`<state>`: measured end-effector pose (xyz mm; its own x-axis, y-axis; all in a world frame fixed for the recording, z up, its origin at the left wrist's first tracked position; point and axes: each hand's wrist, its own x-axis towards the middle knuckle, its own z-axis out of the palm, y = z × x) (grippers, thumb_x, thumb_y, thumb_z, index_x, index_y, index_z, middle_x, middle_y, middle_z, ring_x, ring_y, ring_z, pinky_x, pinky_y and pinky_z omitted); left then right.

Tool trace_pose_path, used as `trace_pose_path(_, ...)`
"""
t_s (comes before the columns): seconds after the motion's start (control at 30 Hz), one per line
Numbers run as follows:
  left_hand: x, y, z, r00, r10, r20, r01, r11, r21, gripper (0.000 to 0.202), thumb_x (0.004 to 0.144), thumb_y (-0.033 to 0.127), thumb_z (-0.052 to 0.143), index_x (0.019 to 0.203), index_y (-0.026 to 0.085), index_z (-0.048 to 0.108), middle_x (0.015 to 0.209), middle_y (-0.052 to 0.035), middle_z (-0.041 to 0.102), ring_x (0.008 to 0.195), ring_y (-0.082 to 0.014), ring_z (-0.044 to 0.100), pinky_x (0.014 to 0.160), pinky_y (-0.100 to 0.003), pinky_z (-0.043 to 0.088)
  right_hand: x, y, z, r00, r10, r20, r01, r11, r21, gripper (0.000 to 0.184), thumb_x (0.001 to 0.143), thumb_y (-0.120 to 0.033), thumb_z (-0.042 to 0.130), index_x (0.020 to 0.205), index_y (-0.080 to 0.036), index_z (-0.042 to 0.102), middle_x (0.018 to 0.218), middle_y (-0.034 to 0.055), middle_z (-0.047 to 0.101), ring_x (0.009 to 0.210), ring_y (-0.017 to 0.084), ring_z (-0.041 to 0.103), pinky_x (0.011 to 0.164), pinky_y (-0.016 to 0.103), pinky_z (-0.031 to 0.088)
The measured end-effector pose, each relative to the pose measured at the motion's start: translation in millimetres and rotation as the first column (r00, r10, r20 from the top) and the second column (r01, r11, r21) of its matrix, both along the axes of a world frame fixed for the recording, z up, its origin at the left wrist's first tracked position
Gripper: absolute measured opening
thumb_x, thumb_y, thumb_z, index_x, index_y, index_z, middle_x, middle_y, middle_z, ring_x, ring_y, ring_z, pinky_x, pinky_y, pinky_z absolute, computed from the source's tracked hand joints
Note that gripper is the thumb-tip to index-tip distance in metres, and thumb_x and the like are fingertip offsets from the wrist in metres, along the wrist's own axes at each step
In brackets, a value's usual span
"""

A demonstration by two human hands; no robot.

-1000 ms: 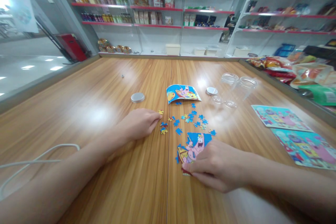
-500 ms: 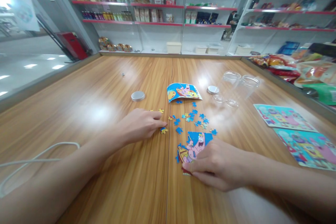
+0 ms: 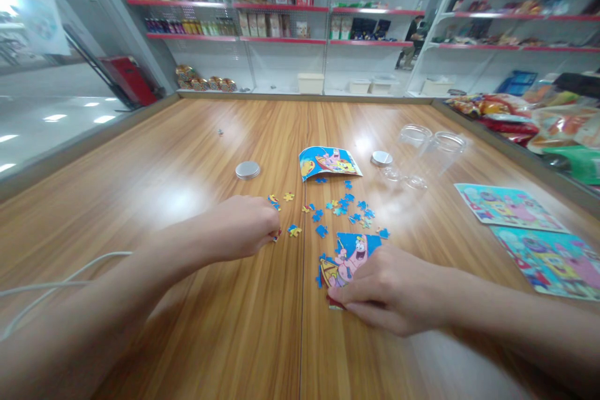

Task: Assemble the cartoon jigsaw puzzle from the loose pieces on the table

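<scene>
My left hand [image 3: 250, 225] is closed, with its fingers curled down at the table left of the loose pieces. A small reddish puzzle piece [image 3: 277, 236] peeks out under its fingertips. My right hand [image 3: 391, 290] presses on a partly joined jigsaw puzzle [image 3: 349, 253] showing a pink cartoon starfish, thumb and fingers together at its lower edge and covering its right part. Beyond it lie several loose blue pieces [image 3: 347, 200]. A yellow-and-blue piece [image 3: 294, 231] and a yellow piece [image 3: 289, 197] are near my left hand. Farther back, a curved picture card [image 3: 330, 162] rests on the table.
Round metal lids [image 3: 247, 170] [image 3: 381, 159] flank the card. Clear plastic jars [image 3: 443, 153] lie at the right, behind two cartoon picture sheets [image 3: 513, 206]. A white cable [image 3: 70, 281] runs along the left. Snack bags [image 3: 509, 125] sit beyond the table's right edge; stocked shelves [image 3: 281, 40] stand behind.
My left hand has moved left and its pointing finger has curled in, uncovering pieces around it. The right hand stays on the joined puzzle.
</scene>
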<state>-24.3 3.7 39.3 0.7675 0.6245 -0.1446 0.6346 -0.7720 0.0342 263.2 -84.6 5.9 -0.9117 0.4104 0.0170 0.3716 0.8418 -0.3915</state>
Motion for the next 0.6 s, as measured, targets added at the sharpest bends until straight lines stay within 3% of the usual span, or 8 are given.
trace_pose_path(0.2, 13.9, -18.0, 11.6, 0.982, -0.061, -0.177, 0.046, 0.995, -0.090, 0.019, 0.084, 0.011, 0.061, 0.070, 0.018, 0.072, 0.076, -0.0064, 0.073, 0.074, -0.0217, 0.068, 0.061, -0.029, 0.040, -1.2, 1.0, 0.9, 1.000, -0.002, 0.011, 0.002, 1.000, -0.015, 0.019, 0.097, -0.020, 0.047, 0.099, -0.019, 0.066, 0.075, 0.0019, 0.070, 0.061, 0.010, 0.059, 0.055, 0.026, 0.033)
trace_pose_path(0.47, 30.8, -41.9, 10.4, 0.966, -0.246, -0.078, 0.230, 0.958, -0.171, 0.018, 0.079, 0.008, 0.061, 0.067, 0.017, 0.071, 0.071, -0.0065, 0.072, 0.066, -0.0204, 0.067, 0.053, -0.029, 0.039, -0.8, -0.3, 1.1, 1.000, 0.001, 0.000, -0.001, 1.000, 0.006, 0.017, 0.096, -0.019, 0.048, 0.096, -0.019, 0.065, 0.073, 0.0008, 0.068, 0.062, 0.011, 0.059, 0.055, 0.025, 0.033)
trace_pose_path(0.6, 33.5, -45.6, 8.6, 0.966, -0.256, -0.032, 0.247, 0.954, -0.168, 0.017, 0.077, 0.007, 0.062, 0.065, 0.017, 0.070, 0.068, -0.0063, 0.071, 0.065, -0.0208, 0.066, 0.052, -0.029, 0.039, -0.4, 0.6, -1.2, 1.000, 0.002, -0.018, -0.001, 1.000, 0.019, 0.017, 0.097, -0.019, 0.048, 0.094, -0.019, 0.064, 0.073, 0.0005, 0.067, 0.062, 0.011, 0.059, 0.055, 0.026, 0.033)
